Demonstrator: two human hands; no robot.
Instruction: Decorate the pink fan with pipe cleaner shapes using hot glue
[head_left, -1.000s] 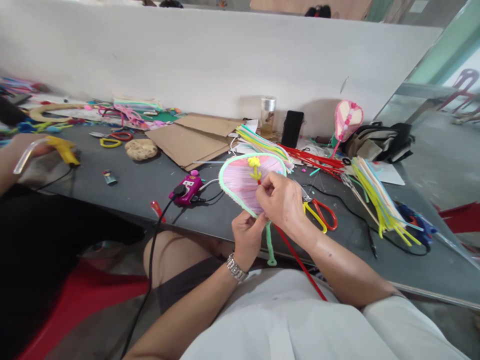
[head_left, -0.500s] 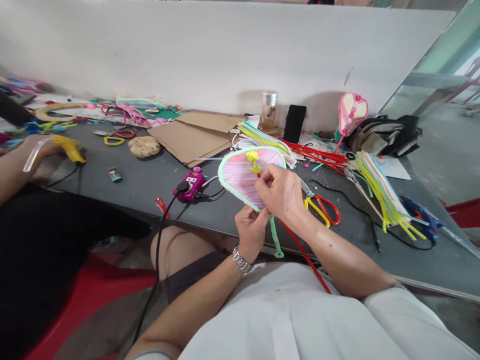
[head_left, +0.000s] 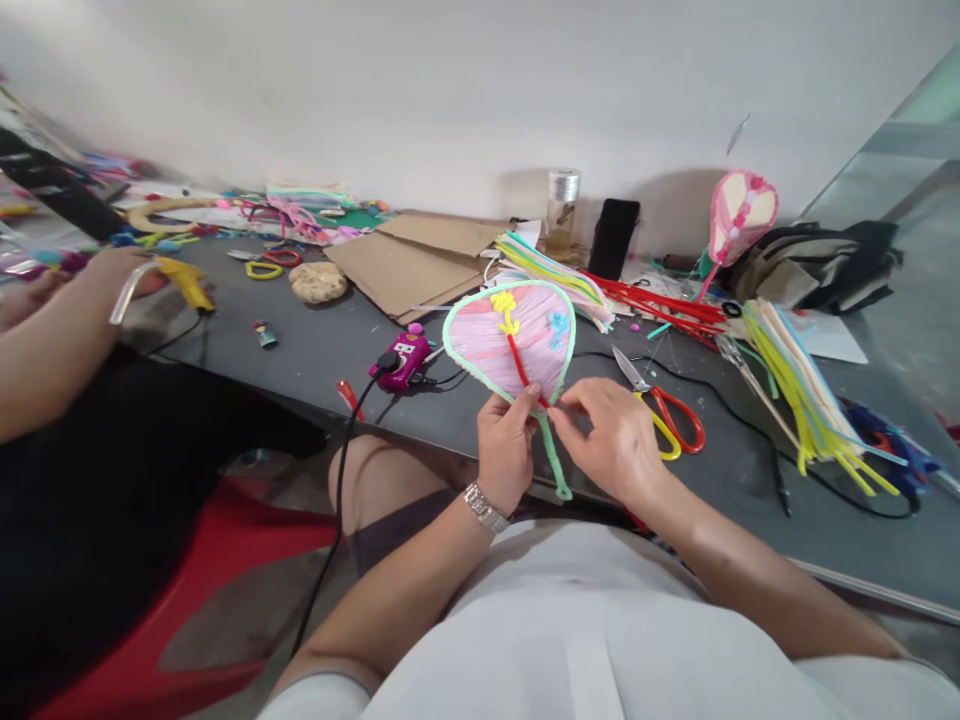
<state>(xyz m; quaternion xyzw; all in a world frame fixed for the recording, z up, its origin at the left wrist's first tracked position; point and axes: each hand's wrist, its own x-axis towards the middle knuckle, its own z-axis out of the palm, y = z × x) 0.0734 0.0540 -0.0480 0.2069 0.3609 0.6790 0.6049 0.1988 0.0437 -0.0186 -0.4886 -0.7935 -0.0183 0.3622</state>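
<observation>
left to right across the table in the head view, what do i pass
yellow glue gun → tan lump → purple plug → pink fan (left hand holds it, right hand pinches its red pipe cleaner) → red-and-yellow scissors → yellow pipe cleaner bundle

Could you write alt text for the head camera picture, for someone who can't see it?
A person's left hand holds a pink fan with a green rim by its base, while the right hand pinches a red pipe cleaner lying down its middle. Scissors lie nearby on a cluttered grey table.
</observation>
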